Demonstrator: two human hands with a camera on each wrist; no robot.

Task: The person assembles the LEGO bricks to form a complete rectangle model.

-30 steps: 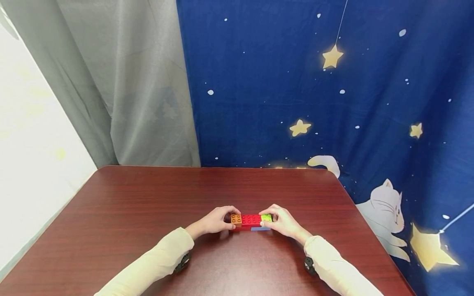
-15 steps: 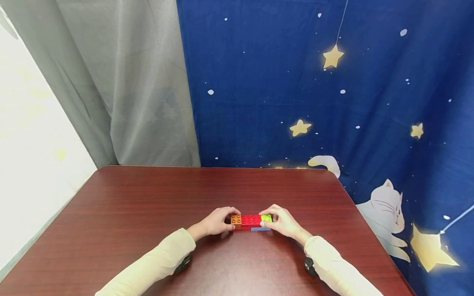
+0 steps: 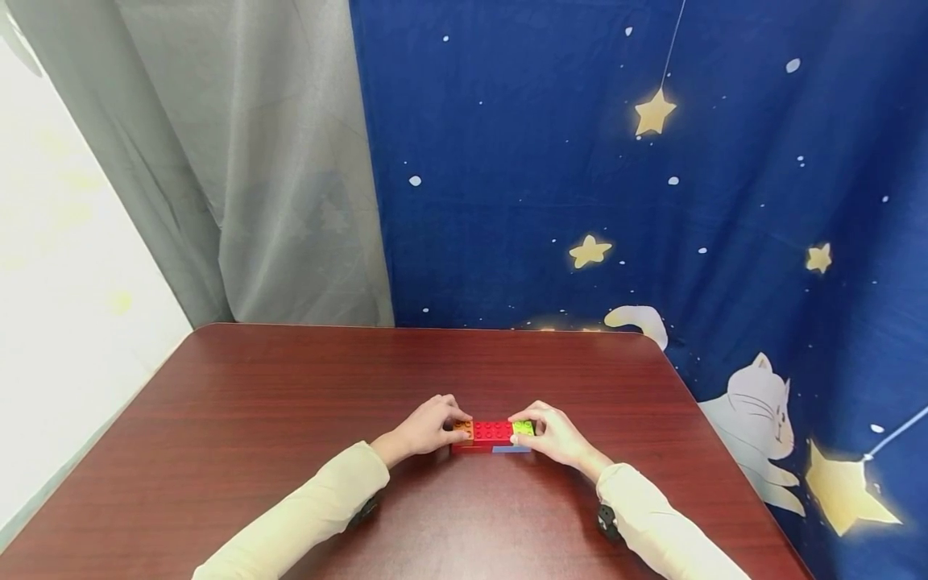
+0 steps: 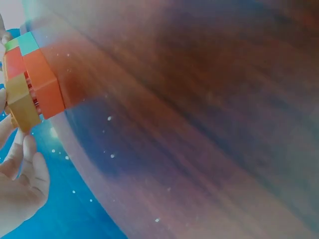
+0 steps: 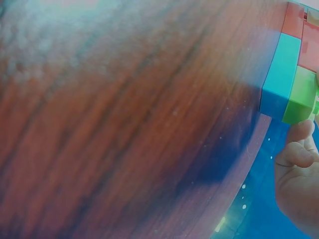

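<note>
On the table, toy building bricks form a low two-layer row. Its top layer runs from an orange brick (image 4: 22,102) at the left through a red brick (image 3: 493,432) to a lime green brick (image 5: 301,94) at the right. Below lie another red brick (image 4: 45,87) and a blue brick (image 5: 281,69). In the left wrist view, a narrow gap with studs shows between the orange brick and the lower red one. My left hand (image 3: 424,427) holds the orange brick between thumb and fingers, partly covering its top. My right hand (image 3: 557,437) pinches the lime green brick front and back.
The dark red wooden table (image 3: 290,387) extends around the bricks. Behind it hang a grey curtain (image 3: 304,201) and a blue star-patterned curtain (image 3: 507,161). A white surface (image 3: 72,282) borders the left side.
My left hand has risen slightly, and its thumb has shifted from the orange brick's near side up toward its top. The right hand keeps its hold on the lime green brick.
</note>
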